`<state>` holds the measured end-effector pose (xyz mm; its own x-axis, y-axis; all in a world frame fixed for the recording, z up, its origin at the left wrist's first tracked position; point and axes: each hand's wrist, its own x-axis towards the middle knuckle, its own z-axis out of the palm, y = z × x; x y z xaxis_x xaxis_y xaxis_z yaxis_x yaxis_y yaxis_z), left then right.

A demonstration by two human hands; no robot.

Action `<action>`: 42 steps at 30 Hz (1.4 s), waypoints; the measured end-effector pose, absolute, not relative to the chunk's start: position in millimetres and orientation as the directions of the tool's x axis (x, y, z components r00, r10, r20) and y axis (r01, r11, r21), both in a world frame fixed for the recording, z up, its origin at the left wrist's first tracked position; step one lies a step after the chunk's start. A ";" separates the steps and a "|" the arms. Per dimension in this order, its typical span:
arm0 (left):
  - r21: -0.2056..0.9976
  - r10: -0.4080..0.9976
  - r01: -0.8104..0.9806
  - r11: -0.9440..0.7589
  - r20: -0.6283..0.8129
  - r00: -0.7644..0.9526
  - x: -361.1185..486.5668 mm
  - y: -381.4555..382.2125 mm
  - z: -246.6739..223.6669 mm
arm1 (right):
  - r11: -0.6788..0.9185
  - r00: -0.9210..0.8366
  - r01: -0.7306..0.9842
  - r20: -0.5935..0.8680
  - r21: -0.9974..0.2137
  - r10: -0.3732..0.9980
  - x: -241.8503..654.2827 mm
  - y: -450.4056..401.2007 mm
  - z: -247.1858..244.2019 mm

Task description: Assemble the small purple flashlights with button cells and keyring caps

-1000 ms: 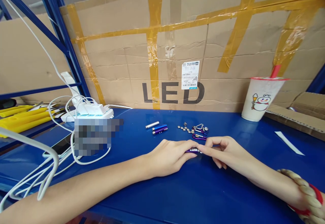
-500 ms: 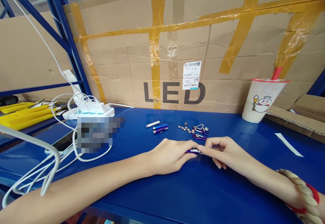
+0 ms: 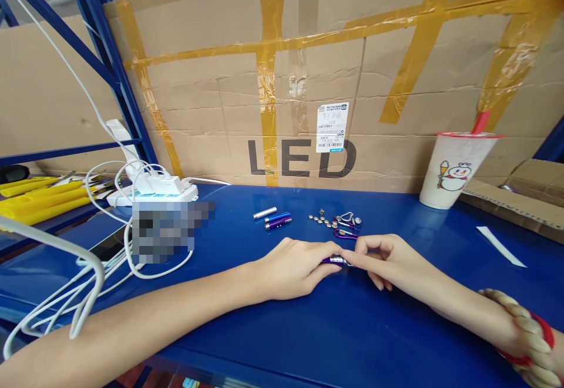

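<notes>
My left hand (image 3: pixel 293 267) is closed around a purple mini flashlight (image 3: pixel 333 260), whose silver end shows at the fingertips. At that end, the thumb and forefinger of my right hand (image 3: pixel 388 259) pinch together; the exact contact is partly hidden. Just behind the hands lie purple carabiner clips (image 3: pixel 345 234) and several small button cells (image 3: pixel 325 222). Farther left, three slim tubes lie side by side: a silver one (image 3: pixel 265 212), a blue one (image 3: pixel 278 217) and a purple one (image 3: pixel 278 222).
A cardboard box (image 3: pixel 211 118) marked LED stands along the back of the blue table (image 3: pixel 282 341). White cables and a power strip (image 3: pixel 154 195) crowd the left side, near yellow-handled tools (image 3: pixel 53 201). On the right are a drink cup (image 3: pixel 453 171) and a white strip (image 3: pixel 500 247).
The camera view has tilted very slightly. Both hands keep the same hold on the mini flashlight, and the loose parts lie where they were.
</notes>
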<state>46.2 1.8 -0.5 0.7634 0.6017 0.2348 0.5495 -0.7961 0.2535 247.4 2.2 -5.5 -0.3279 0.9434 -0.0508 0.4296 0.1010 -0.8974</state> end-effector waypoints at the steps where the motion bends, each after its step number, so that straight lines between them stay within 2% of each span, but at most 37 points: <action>1: 0.250 0.601 0.550 -0.797 0.231 0.765 46.2 1.7 -0.6 | 0.102 -0.329 0.432 -0.051 -0.896 0.943 247.5 1.9 -5.2; 7: 0.189 0.569 0.537 -0.822 0.216 0.794 46.1 2.9 -0.2 | 0.165 -0.361 0.493 -0.028 -0.854 0.932 246.1 -1.2 -5.7; 13: 0.151 0.518 0.496 -0.855 0.195 0.833 45.3 4.3 0.6 | 0.463 -0.525 0.560 0.138 -0.687 0.840 245.1 -5.7 -13.0; 16: 0.154 0.514 0.491 -0.857 0.192 0.836 45.3 4.6 0.8 | 0.527 -0.554 0.592 0.167 -0.610 0.816 245.7 -8.0 -14.2; 33: 0.157 0.583 0.562 -0.812 0.190 0.790 48.2 1.0 1.8 | 0.520 -0.500 0.593 0.225 -0.615 0.837 244.3 -10.2 -9.8; 42: 0.194 0.645 0.615 -0.764 0.240 0.726 49.1 0.8 -0.5 | 0.542 -0.528 0.625 0.207 -0.562 0.824 244.9 -8.5 -11.4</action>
